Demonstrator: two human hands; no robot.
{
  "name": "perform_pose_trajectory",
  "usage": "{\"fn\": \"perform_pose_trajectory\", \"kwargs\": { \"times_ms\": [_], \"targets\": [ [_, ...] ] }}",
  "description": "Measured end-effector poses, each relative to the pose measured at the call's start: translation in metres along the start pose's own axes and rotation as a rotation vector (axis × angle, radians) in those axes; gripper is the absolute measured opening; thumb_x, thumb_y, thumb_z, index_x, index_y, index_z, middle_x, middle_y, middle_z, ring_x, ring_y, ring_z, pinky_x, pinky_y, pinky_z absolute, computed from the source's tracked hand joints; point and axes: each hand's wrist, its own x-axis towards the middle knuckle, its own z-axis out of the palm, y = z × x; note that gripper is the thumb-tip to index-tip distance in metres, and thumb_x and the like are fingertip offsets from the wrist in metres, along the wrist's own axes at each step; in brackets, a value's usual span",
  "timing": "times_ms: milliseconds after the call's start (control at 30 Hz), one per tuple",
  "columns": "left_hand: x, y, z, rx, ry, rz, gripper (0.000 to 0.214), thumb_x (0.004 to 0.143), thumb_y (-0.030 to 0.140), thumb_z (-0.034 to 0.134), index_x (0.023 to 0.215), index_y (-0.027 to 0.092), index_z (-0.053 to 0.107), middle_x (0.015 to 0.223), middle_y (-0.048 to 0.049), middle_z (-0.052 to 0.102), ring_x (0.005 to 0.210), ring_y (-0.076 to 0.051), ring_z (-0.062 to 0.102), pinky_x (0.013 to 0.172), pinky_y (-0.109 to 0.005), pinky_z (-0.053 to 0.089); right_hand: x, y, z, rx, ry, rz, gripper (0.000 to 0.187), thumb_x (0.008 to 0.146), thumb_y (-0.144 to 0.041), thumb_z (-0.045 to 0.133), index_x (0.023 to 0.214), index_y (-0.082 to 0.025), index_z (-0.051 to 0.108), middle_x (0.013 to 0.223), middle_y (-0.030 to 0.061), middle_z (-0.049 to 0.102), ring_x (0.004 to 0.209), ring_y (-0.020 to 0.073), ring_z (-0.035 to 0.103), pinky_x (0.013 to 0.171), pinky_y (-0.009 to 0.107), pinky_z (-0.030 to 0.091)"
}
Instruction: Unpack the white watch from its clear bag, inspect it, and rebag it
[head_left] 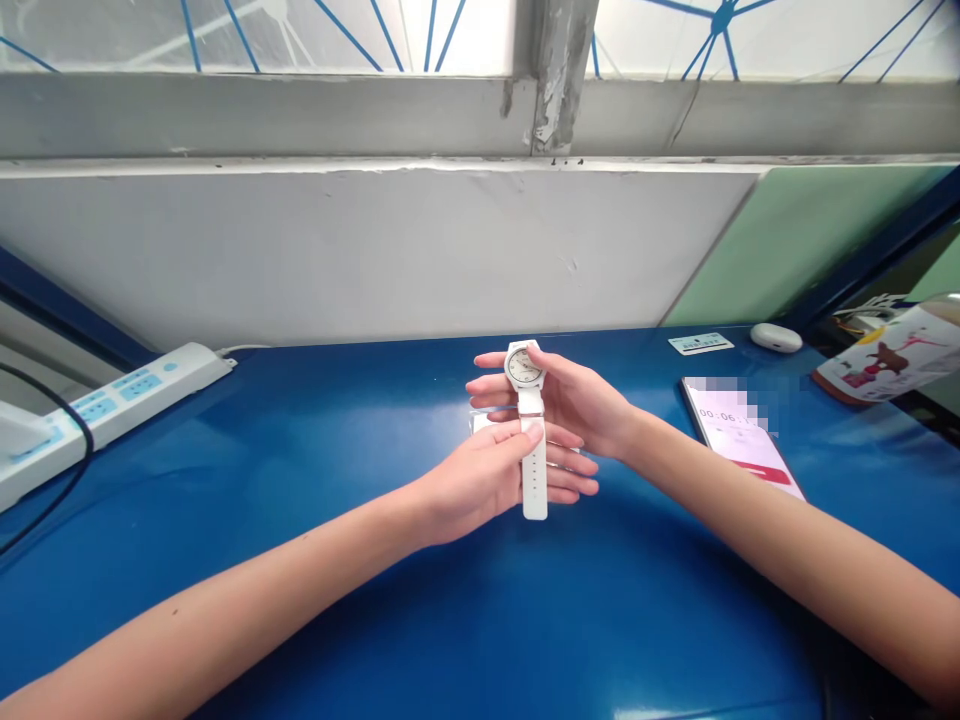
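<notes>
A white wristwatch (524, 368) with a round pale dial and a white strap hangs above the blue table (300, 560), near its middle. My right hand (577, 400) grips the watch at the case, thumb over the dial's edge. My left hand (480, 478) pinches the strap just below the case, fingers stretched under it. The strap's free end (535, 490) hangs down with several holes showing. A small clear and white piece (480, 420) lies on the table behind my left hand, mostly hidden.
A white power strip (112, 400) with a black cable lies at the left. A phone (742, 440) with a lit screen lies at the right. Behind it are a small card (700, 343), a white earbud case (776, 337) and a printed bottle (892, 355). A white wall stands behind.
</notes>
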Motion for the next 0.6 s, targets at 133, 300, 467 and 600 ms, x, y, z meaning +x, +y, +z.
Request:
{"fn": "perform_pose_trajectory", "kwargs": {
  "times_ms": [133,300,467,600],
  "targets": [
    [0.0011,-0.0032,-0.0015,-0.039,0.048,-0.052,0.029,0.098,0.039,0.056,0.105,0.012,0.065,0.108,-0.017,0.073,0.097,-0.027,0.073,0.097,-0.046,0.051,0.0026,0.0024,-0.0035,0.094,-0.019,0.037,0.044,0.102,-0.044,0.035,0.121,-0.016,0.062,0.125,0.0116,0.07,0.116,0.0217,0.065,0.109,0.041,0.043],
    [0.0013,-0.0024,0.0006,-0.033,0.097,-0.073,0.03,0.1,0.034,0.053,0.101,0.008,0.067,0.101,-0.018,0.075,0.091,-0.026,0.074,0.094,-0.045,0.053,0.0023,0.0003,-0.0023,0.112,-0.037,0.036,0.047,0.103,-0.043,0.029,0.121,-0.014,0.061,0.13,0.0133,0.067,0.121,0.0213,0.063,0.112,0.04,0.04],
    [0.0009,-0.003,0.0009,-0.003,0.146,-0.092,0.036,0.103,0.033,0.048,0.097,0.004,0.07,0.102,-0.0206,0.075,0.091,-0.026,0.074,0.091,-0.042,0.055,0.0007,-0.0006,0.0,0.144,-0.055,0.02,0.048,0.103,-0.042,0.028,0.12,-0.013,0.062,0.131,0.0124,0.067,0.122,0.0211,0.062,0.114,0.039,0.038],
    [0.0002,-0.0018,0.0025,0.005,0.173,-0.115,0.04,0.105,0.032,0.043,0.102,0.002,0.07,0.106,-0.0232,0.073,0.094,-0.027,0.074,0.09,-0.041,0.056,0.0007,-0.0009,-0.0001,0.183,-0.044,0.024,0.05,0.104,-0.041,0.026,0.122,-0.011,0.062,0.131,0.0137,0.066,0.121,0.0217,0.062,0.112,0.038,0.038]
  ]
}}
